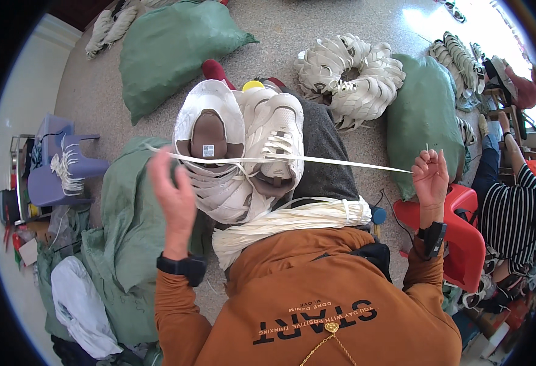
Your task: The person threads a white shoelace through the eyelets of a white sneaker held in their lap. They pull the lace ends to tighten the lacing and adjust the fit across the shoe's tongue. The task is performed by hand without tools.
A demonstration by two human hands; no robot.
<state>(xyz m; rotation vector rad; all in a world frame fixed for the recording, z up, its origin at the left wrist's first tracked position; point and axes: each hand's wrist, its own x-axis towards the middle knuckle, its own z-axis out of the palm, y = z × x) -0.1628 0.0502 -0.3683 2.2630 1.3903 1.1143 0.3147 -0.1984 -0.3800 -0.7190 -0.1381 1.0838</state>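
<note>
A flat white shoelace (341,162) is stretched across in front of me. My left hand (173,192), smeared by motion, pinches it towards its left end, and a short tail sticks out past the fingertips. The fingers of my right hand (430,174) are curled closed round its other end. Beneath the lace, at my lap, lie white sneaker uppers: one (209,104) opens upward with a brown lining and a small label inside, and beside it a white sneaker (283,134) has laces threaded across its front. A bundle of loose white laces (292,224) lies across my lap.
Green sacks (176,49) lie on the floor ahead and at both sides. A ring of white shoe uppers (350,79) sits ahead. A purple chair (60,165) with laces stands left, a red stool (466,238) right. Another person in a striped top (509,210) sits far right.
</note>
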